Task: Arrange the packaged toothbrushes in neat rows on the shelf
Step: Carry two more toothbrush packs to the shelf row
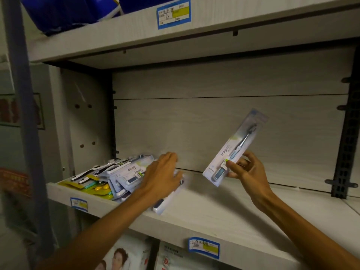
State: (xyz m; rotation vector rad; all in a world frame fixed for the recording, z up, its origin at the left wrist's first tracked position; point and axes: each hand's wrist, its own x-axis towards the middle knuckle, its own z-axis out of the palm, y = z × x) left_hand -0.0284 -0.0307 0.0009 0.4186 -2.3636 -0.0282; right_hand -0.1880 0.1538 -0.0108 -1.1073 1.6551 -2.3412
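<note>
Above the shelf (224, 207), her right hand (247, 170) pinches a packaged toothbrush (234, 148) (tilted, head up); left hand (162, 175) presses flat on the pile (116, 176).

Pale matt wood-grain shelf (224, 209), glossy clear plastic blister on held toothbrush pack (233, 149), glossy paper price labels (203, 247), dark metal uprights (344, 141)
</note>
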